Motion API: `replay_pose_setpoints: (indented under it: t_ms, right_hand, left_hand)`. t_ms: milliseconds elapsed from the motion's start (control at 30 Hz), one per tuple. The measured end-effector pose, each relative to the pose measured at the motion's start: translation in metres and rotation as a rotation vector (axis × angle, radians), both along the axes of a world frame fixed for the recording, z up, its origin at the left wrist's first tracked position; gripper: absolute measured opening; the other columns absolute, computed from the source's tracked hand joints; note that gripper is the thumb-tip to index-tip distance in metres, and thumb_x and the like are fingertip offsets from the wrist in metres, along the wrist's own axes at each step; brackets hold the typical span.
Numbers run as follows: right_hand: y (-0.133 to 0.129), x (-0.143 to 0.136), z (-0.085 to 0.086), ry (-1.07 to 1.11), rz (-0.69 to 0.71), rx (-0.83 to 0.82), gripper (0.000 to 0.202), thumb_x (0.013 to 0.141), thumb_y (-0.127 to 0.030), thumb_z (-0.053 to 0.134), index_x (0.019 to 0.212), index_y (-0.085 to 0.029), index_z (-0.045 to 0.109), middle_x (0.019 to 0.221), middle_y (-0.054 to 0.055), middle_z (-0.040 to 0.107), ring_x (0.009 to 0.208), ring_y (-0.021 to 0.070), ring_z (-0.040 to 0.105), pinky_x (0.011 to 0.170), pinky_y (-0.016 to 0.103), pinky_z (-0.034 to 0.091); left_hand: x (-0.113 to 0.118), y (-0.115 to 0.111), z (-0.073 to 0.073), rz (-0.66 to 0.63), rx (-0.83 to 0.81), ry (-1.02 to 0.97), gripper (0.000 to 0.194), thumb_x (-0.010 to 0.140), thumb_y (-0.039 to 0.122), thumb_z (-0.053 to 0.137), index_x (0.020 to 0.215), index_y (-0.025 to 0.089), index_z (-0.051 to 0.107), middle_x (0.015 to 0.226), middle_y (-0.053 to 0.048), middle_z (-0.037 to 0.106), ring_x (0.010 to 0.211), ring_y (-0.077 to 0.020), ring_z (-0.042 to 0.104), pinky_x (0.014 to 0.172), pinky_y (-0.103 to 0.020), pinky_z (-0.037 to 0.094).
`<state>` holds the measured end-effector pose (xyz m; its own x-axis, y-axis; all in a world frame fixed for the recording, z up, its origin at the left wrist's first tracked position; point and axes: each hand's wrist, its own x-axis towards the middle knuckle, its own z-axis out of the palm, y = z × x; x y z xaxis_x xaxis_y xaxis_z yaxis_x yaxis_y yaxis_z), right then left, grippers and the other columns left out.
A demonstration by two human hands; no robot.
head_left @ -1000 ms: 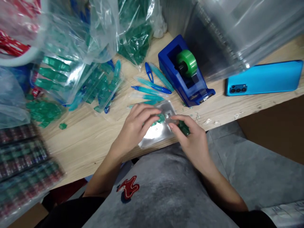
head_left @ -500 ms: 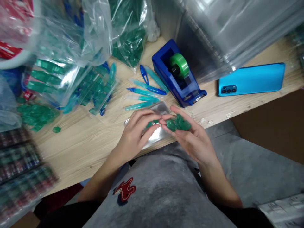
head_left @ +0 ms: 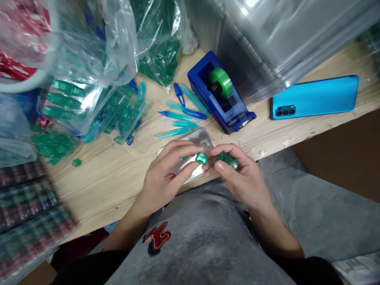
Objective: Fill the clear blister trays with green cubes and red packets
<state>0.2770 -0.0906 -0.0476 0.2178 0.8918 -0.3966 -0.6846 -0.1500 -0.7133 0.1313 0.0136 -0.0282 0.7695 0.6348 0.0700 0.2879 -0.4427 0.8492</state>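
Observation:
Between the thumb and fingers of my left hand [head_left: 166, 174] is a small shiny green piece [head_left: 201, 158]. My right hand [head_left: 242, 174], just beside it, has its fingers curled around several green pieces [head_left: 227, 159]. Beneath my hands a clear plastic box [head_left: 204, 136] lies at the table's front edge, partly covered by my left hand. Just beyond the box lie several turquoise and blue pen-like sticks [head_left: 181, 116].
A blue tape dispenser [head_left: 219, 95] stands behind my hands, with a blue phone [head_left: 316, 97] to its right. Large clear plastic bins [head_left: 267, 43] are behind. Bags of green pieces [head_left: 160, 51], a loose green pile [head_left: 53, 146] and stacked packs [head_left: 29, 217] lie left.
My right fingers have closed in around the green pieces that lay on the open palm. A green piece now shows clearly at my left fingertips. The view has shifted slightly.

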Motion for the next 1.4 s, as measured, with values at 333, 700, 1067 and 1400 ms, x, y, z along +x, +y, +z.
replay_pose_setpoints:
  t_ms: [333,700,1067,1400]
  right_hand:
    - [0.003,0.0,0.007,-0.475,-0.018,-0.133,0.006,0.079,-0.02,0.073,0.082,-0.023,0.07,0.086,-0.001,0.071,0.082,0.0137,0.067,0.076,0.029,0.056]
    - [-0.005,0.002,-0.008,-0.375,0.036,-0.226,0.009,0.076,-0.022,0.073,0.079,-0.021,0.064,0.076,-0.003,0.066,0.06,0.0097,0.058,0.056,0.025,0.048]
    - [-0.002,0.004,-0.007,-0.425,0.077,-0.175,0.006,0.078,-0.019,0.069,0.079,-0.022,0.064,0.08,-0.002,0.068,0.073,0.0127,0.062,0.063,0.026,0.049]
    - [0.01,0.003,-0.022,-0.797,-0.001,-0.218,0.007,0.081,-0.016,0.06,0.08,-0.022,0.062,0.079,-0.003,0.068,0.074,0.0136,0.063,0.071,0.026,0.049]
  left_hand:
    - [0.002,-0.007,0.001,-0.07,0.115,0.091,0.033,0.09,0.016,0.064,0.121,0.024,0.056,0.113,-0.004,0.066,0.109,-0.018,0.062,0.094,-0.035,0.054]
    - [-0.008,-0.023,-0.012,-0.061,0.044,0.153,0.023,0.093,0.015,0.059,0.114,0.023,0.056,0.111,-0.006,0.065,0.107,-0.0192,0.063,0.091,-0.036,0.056]
    - [-0.004,-0.009,-0.013,-0.071,0.002,0.062,0.021,0.092,0.02,0.062,0.112,0.027,0.057,0.101,-0.001,0.068,0.097,-0.0179,0.064,0.087,-0.037,0.052]
    - [0.017,0.012,-0.024,-0.097,0.1,0.304,0.02,0.095,0.025,0.057,0.114,0.024,0.053,0.094,-0.001,0.066,0.091,-0.0181,0.061,0.084,-0.037,0.042]
